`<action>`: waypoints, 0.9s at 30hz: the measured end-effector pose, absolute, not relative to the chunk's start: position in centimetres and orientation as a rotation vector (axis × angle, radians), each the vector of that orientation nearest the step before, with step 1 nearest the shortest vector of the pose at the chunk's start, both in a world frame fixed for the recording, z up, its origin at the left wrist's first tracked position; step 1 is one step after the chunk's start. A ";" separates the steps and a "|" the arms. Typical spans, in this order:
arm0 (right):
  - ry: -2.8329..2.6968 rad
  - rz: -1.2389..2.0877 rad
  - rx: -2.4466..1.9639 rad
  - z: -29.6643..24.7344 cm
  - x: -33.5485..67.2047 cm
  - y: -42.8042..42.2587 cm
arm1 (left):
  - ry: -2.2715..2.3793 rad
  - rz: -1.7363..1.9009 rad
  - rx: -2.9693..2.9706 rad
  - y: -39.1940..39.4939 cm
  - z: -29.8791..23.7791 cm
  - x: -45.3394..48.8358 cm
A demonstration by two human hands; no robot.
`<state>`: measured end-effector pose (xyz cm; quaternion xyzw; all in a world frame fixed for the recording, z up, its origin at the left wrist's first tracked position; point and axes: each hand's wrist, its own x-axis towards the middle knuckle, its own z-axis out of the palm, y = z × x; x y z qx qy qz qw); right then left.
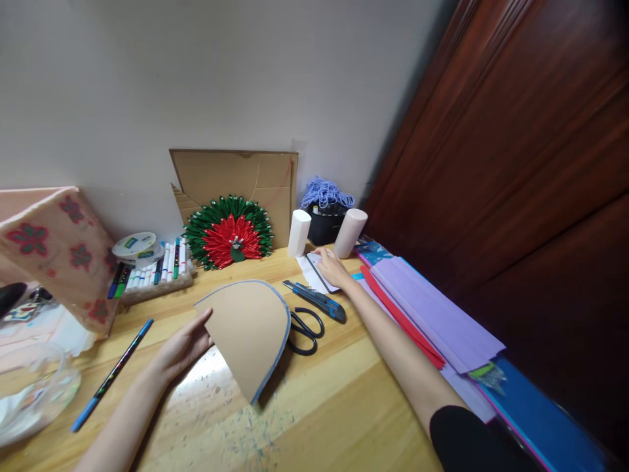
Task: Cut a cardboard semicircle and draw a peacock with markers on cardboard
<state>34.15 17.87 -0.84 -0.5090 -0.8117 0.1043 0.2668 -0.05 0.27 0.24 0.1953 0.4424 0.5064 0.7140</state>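
A fan-shaped piece of tan cardboard with a blue edge is tilted up from the table, its left side pinched in my left hand. My right hand reaches to the back, its fingers resting over a flat, dark-edged thing that looks like a phone on white paper. Part of it is hidden by the fingers. Between my hands lie a blue and black box cutter and black-handled scissors, whose blades are hidden by the cardboard.
A red and green ribbon fan leans on a cardboard sheet. Two cylinders stand before a black container of purple cord. Left are markers, a blue pen and a flowered box; right, purple paper.
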 end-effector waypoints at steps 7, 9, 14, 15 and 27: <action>-2.129 0.266 -1.371 -0.8 35.2 17.4 | 0.953 1.142 0.402 0.2 0.4 0.0; -2.127 0.263 -1.364 -0.9 35.4 17.1 | 0.965 1.148 0.406 0.2 0.5 0.0; -2.139 0.259 -1.346 -0.8 35.6 16.4 | 0.955 1.137 0.418 0.2 0.5 0.0; -2.143 0.258 -1.342 -0.8 35.6 16.3 | 0.954 1.138 0.417 0.2 0.4 0.0; -2.196 0.280 -1.342 -0.1 35.6 14.9 | 0.935 1.144 0.408 0.2 0.5 0.0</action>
